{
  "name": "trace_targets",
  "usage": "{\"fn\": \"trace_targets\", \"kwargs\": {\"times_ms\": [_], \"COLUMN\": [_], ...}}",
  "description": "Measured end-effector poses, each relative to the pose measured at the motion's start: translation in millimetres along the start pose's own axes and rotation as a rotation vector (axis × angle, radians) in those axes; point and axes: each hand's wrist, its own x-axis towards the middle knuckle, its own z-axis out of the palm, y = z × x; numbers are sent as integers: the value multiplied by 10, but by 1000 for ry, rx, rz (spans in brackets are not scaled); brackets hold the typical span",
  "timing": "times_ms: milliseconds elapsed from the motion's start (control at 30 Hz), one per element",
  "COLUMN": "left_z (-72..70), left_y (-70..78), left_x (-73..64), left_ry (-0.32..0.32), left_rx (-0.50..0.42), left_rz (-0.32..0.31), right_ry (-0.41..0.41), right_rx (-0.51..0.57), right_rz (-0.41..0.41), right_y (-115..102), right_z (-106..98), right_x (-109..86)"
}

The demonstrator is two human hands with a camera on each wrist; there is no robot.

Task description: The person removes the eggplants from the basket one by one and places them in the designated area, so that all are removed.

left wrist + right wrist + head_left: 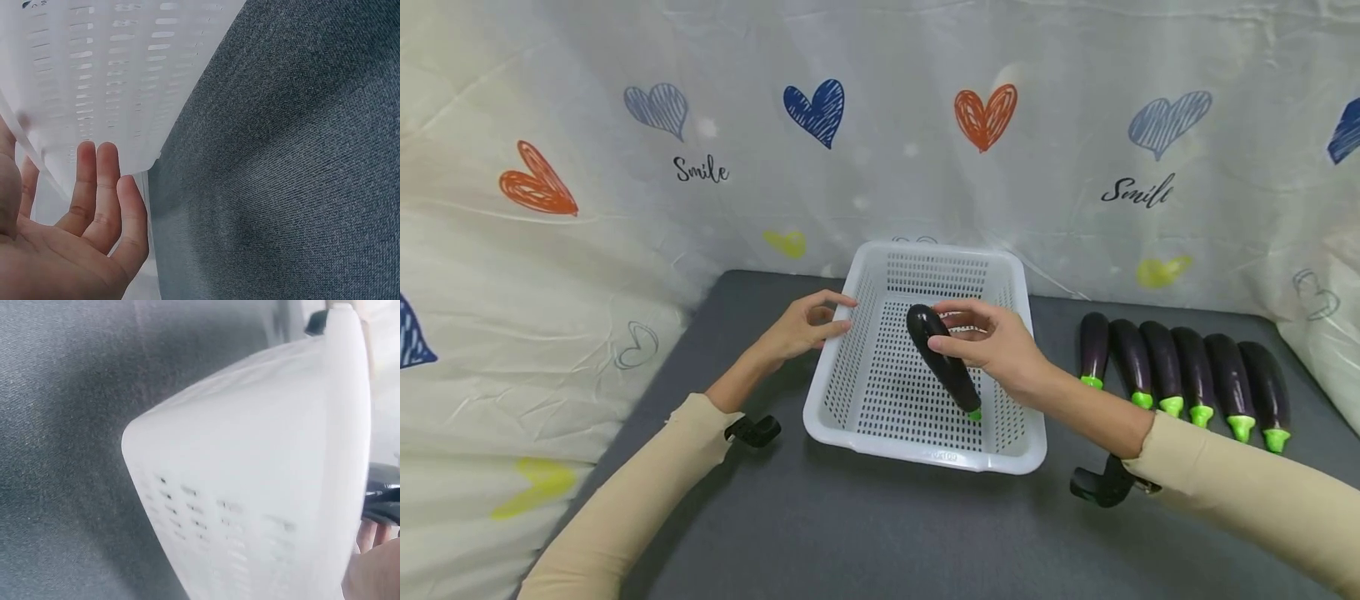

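Note:
A white perforated plastic basket (925, 457) stands on the dark grey table, its outer wall (250, 437) filling much of the right wrist view. My right hand (1000, 342) holds a dark purple eggplant (942, 367) over the basket, thumb on the near side and fingers on the far side. The eggplant slants, its green cap toward me. My left hand (801, 329) is at the basket's left rim, thumb and index finger on the rim. In the left wrist view, its other fingers (107, 194) extend along the outside of the basket wall (125, 75).
Several more eggplants (1197, 371) lie side by side on the table right of the basket, green caps toward me. Behind the table hangs a white curtain (895, 183) printed with hearts. Black wrist mounts (1105, 485) stick out below the sleeves.

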Motion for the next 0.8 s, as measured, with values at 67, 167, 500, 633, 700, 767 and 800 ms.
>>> {"fn": "trace_targets", "kwargs": {"times_ms": [67,167,500,633,700,767,800], "left_z": [3,3,-2,9,12,12,13], "left_y": [2,5,-20,-15,-12,-16,-15], "left_x": [-1,-10,-17,-5,3,10,13], "left_ry": [-1,5,5,-1,-2,-1,0], "left_rx": [-2,0,-6,-12,-14,-15,-14], "left_rz": [2,-6,-3,-4,-4,-3,-3], "right_ry": [12,23,104,107,103,100,102], "right_rx": [22,55,172,200,209,214,211], "right_rz": [-3,-4,-16,-25,-31,-38,-41], "right_y": [13,42,72,89,100,110,111], "right_z": [-50,-102,-195,-235,-248,-256,-261], "right_x": [-23,-46,-91,-115,-127,-135,-140]}}
